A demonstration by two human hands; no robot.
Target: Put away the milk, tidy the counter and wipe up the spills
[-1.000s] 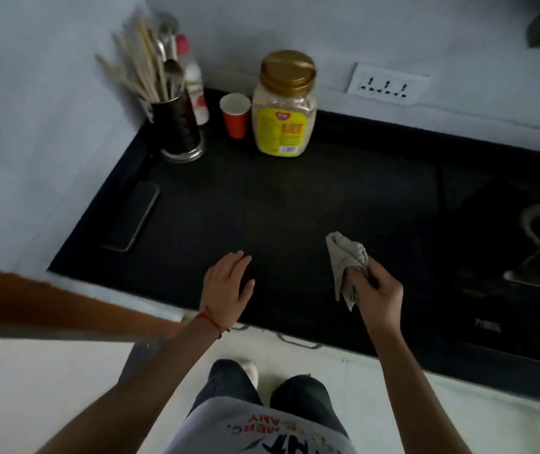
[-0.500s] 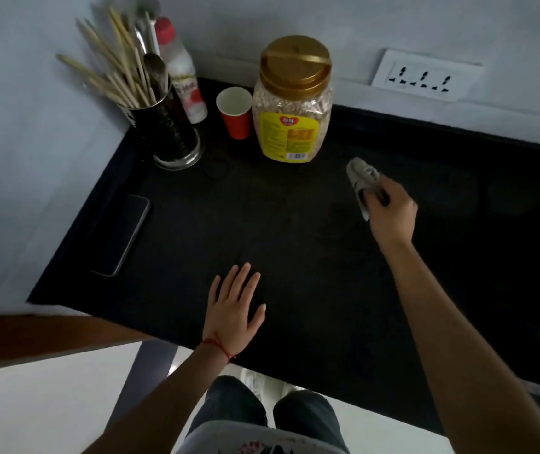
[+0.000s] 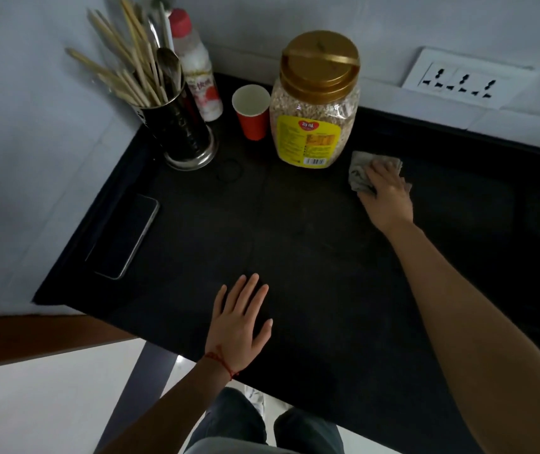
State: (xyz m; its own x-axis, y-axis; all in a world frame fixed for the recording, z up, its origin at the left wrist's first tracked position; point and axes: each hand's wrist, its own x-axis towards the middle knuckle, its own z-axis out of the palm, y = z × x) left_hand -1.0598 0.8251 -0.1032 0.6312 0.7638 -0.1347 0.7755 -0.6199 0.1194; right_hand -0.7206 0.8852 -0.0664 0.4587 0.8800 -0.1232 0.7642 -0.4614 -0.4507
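A crumpled grey cloth (image 3: pixel 358 175) lies on the black counter (image 3: pixel 311 257), just right of the oat jar (image 3: pixel 316 103). My right hand (image 3: pixel 388 198) lies on top of the cloth and presses it onto the counter; most of the cloth is hidden under the hand. My left hand (image 3: pixel 240 322) rests flat on the counter near its front edge, fingers spread, holding nothing. A faint ring mark (image 3: pixel 229 170) shows on the counter in front of the red paper cup (image 3: pixel 251 113). No milk container is clearly identifiable.
At the back left stand a metal utensil holder (image 3: pixel 180 129) full of chopsticks and spoons and a red-capped bottle (image 3: pixel 196 70). A phone (image 3: pixel 124 237) lies flat by the left wall. A wall socket (image 3: pixel 465 80) sits at the back right.
My right hand carried the cloth from near the front edge to the back by the jar and set it down on the counter. My left hand settled flat on the counter.
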